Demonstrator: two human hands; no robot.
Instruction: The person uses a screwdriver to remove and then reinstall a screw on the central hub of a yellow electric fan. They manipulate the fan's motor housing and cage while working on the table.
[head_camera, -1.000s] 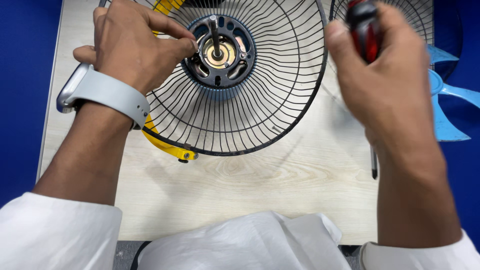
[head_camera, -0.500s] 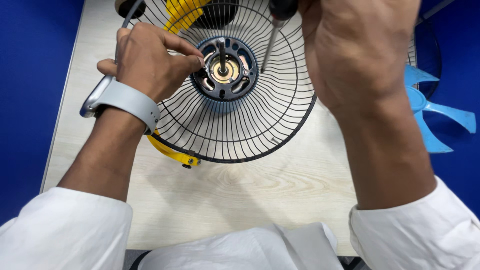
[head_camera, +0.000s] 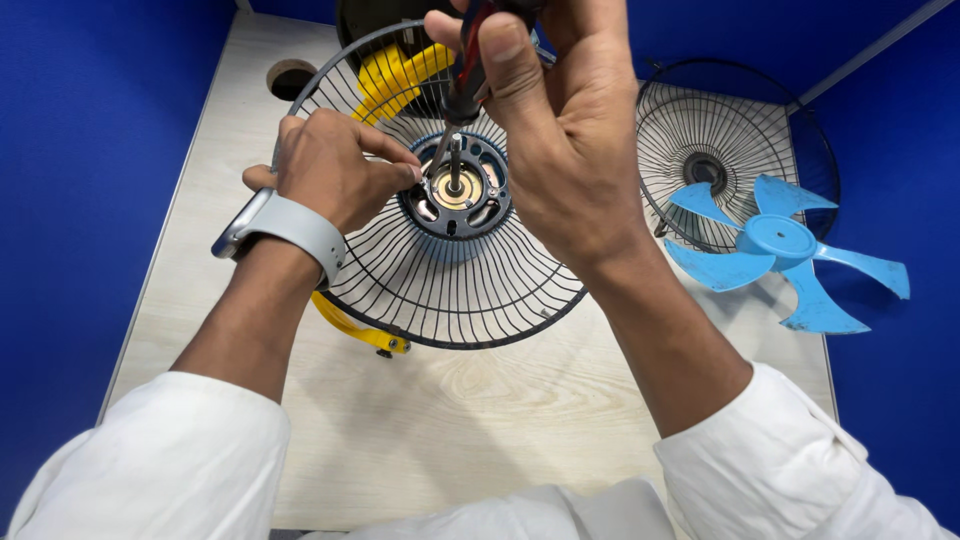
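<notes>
Over the pale wooden surface (head_camera: 480, 400), our left hand (head_camera: 330, 170) pinches the black wire fan guard (head_camera: 450, 290) steady; our right hand (head_camera: 560, 130) grips a red-and-black screwdriver (head_camera: 462, 80), tip at the hub.

No packages, labels or signs show anywhere. The only screen is on the smartwatch (head_camera: 237, 232), strapped by a pale grey band to the wrist just behind the left hand (head_camera: 330, 170). It is a rounded rectangle seen edge-on, its glass dark and its face not readable from this angle.
</notes>
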